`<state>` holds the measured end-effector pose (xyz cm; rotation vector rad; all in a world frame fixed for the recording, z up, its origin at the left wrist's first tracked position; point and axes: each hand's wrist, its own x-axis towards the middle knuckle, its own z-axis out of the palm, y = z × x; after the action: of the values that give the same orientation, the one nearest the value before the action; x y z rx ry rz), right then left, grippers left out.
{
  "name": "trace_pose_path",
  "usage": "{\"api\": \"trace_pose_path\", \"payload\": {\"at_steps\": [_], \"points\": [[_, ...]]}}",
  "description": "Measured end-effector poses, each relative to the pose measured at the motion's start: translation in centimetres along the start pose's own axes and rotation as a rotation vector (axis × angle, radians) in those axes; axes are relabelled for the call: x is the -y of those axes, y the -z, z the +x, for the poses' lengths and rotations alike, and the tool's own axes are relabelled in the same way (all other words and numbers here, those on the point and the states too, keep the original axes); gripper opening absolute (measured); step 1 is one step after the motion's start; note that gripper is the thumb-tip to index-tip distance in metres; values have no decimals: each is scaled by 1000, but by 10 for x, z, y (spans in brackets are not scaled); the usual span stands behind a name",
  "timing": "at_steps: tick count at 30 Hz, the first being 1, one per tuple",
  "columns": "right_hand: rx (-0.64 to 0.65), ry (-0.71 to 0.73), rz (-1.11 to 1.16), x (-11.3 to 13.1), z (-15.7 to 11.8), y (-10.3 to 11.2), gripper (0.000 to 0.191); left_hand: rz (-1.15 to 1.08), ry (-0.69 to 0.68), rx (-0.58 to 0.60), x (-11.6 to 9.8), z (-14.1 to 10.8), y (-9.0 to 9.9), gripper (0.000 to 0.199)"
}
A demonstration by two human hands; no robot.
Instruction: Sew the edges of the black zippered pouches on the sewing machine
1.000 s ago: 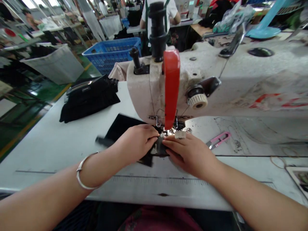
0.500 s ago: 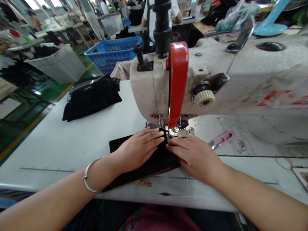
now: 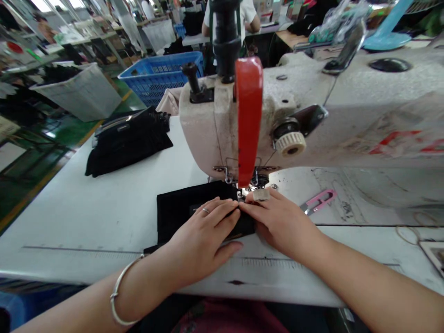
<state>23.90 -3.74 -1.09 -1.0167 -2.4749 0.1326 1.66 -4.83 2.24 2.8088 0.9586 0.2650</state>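
A folded black cloth [image 3: 176,210] lies flat on the white table, its right part at the needle area of a sewing machine [image 3: 291,106]. My left hand [image 3: 204,238] rests on the cloth, palm down, thumb spread away from the fingers, a ring and a bracelet on it. Just right of the presser foot [image 3: 242,193], my right hand [image 3: 280,224] presses on the cloth's right edge with fingers close together and bent. The fingertips of both hands nearly meet in front of the foot.
Pink thread snips [image 3: 321,200] lie right of my right hand. A stack of black cloth pieces [image 3: 130,141] sits at the table's back left. Beyond stand a blue basket [image 3: 156,81], a white bin [image 3: 83,95] and a person [image 3: 248,21].
The black cloth has moved forward beneath the machine, and its zipper-like front edge is now mostly hidden. My left hand has slid back toward the table's front, its thumb now spread.
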Motion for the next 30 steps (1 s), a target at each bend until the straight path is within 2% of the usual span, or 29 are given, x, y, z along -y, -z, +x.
{"api": "trace_pose_path", "payload": {"at_steps": [3, 6, 20, 24, 27, 30], "points": [[-29, -20, -2, 1, 0, -1, 30, -9, -60, -44, 5, -2, -9, 44], [8, -15, -10, 2, 1, -2, 34, -33, -91, -63, 10, -3, -12, 41], [67, -92, 38, 1, 4, -4, 40, -54, -162, -187, 42, 20, -12, 29], [49, -105, 38, 2, 5, -2, 41, -74, -180, -200, 51, 26, -12, 27], [26, -139, 80, 3, 3, 1, 33, -93, -214, -195, 58, 30, -11, 28], [-27, -234, 108, 2, 2, 4, 21, -83, -290, -187, 71, 32, -8, 28]]}}
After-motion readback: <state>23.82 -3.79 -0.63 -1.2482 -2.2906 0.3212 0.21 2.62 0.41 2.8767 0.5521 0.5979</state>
